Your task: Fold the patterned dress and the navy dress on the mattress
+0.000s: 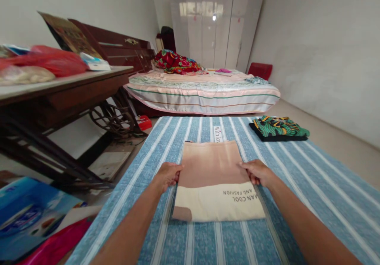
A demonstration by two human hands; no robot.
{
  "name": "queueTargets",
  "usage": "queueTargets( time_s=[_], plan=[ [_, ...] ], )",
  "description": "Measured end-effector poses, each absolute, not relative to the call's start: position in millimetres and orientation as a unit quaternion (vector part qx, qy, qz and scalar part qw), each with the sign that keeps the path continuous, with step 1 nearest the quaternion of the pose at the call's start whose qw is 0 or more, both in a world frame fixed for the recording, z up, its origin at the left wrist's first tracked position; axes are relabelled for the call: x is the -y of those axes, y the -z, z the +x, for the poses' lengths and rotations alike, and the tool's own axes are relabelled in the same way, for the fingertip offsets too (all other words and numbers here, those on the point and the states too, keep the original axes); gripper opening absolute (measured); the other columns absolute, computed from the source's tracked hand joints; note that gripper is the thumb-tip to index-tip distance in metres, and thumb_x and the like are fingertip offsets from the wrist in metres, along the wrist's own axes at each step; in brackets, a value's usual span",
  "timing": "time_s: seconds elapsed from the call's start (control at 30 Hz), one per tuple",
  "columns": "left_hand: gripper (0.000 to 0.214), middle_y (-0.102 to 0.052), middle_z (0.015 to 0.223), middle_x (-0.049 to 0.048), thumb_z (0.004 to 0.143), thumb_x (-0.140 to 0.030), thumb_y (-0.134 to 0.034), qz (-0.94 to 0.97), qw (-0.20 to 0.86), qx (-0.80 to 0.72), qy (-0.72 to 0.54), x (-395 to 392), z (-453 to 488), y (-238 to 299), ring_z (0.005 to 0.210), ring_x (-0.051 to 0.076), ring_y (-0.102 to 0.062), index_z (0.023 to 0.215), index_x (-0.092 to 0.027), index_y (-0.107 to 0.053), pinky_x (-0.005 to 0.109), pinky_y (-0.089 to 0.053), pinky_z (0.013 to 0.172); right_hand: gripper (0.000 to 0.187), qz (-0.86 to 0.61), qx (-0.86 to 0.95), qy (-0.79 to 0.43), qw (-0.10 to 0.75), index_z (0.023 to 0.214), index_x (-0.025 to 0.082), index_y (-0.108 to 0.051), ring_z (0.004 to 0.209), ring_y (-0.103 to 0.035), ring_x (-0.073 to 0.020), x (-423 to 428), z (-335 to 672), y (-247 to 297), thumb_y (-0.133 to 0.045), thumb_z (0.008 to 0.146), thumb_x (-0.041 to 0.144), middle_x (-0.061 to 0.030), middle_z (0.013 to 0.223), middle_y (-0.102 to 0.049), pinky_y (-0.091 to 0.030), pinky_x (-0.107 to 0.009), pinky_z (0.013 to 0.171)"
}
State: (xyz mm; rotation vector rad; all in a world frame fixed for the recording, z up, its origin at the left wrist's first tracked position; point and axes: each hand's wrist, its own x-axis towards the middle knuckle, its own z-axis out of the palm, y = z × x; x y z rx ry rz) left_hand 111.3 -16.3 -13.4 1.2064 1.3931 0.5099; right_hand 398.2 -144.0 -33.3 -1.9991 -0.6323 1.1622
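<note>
A folded garment [212, 178], tan at the far end and cream with dark printed letters at the near end, lies flat on a blue and white striped sheet [311, 194]. My left hand [166, 175] pinches its left edge, fingers closed on the cloth. On the opposite side my right hand [257, 172] grips the right edge the same way. Both forearms reach in from the bottom of the view.
A folded green, yellow and black patterned garment [279, 127] sits on the sheet at the far right. A dark wooden sewing-machine table [68, 89] with bags on top stands at the left. A bed [204, 91] and white wardrobe [212, 29] lie beyond.
</note>
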Motion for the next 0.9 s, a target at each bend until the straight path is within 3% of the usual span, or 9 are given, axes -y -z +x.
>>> queueTargets(
  time_s=[0.3,0.67,0.8,0.9],
  plan=[
    [0.023,-0.047,0.039,-0.0049,0.059,-0.029,-0.069,0.530,0.560,-0.597,-0.221,1,124,17,0.034,0.007,-0.038,0.062,-0.016,-0.051,0.019,-0.021,0.037,0.033,-0.789,0.242,-0.430,0.367,0.052,0.017,-0.047,0.020,-0.034,-0.0058,122,412,33,-0.062,0.078,0.030,0.0048,0.029,-0.041,-0.018,-0.016,0.023],
    [0.020,-0.049,0.042,-0.0052,0.062,-0.022,-0.068,0.509,0.574,-0.606,-0.211,7,128,18,0.035,0.006,-0.041,0.066,-0.016,-0.049,0.018,-0.024,0.038,0.025,-0.859,0.275,-0.309,0.301,0.062,0.012,-0.058,0.026,-0.041,-0.0104,93,416,29,-0.063,0.077,0.031,0.0023,0.029,-0.041,-0.029,-0.020,0.030],
    [0.028,-0.052,0.046,-0.0033,0.061,-0.031,-0.072,0.505,0.600,-0.590,-0.193,23,116,7,0.038,0.007,-0.043,0.063,-0.016,-0.049,0.019,-0.026,0.038,0.022,-0.884,0.316,-0.239,0.247,0.068,0.010,-0.061,0.043,-0.056,-0.0179,96,414,23,-0.058,0.079,0.028,-0.0059,0.042,-0.053,-0.041,-0.025,0.041],
    [0.032,-0.059,0.055,0.0002,0.058,-0.039,-0.073,0.507,0.630,-0.563,-0.171,46,95,-3,0.044,0.009,-0.050,0.068,-0.015,-0.054,0.019,-0.028,0.041,0.018,-0.894,0.356,-0.164,0.219,0.082,0.011,-0.063,0.077,-0.064,-0.0269,107,401,13,-0.058,0.078,0.028,-0.0153,0.076,-0.066,-0.048,-0.034,0.064]
  ],
)
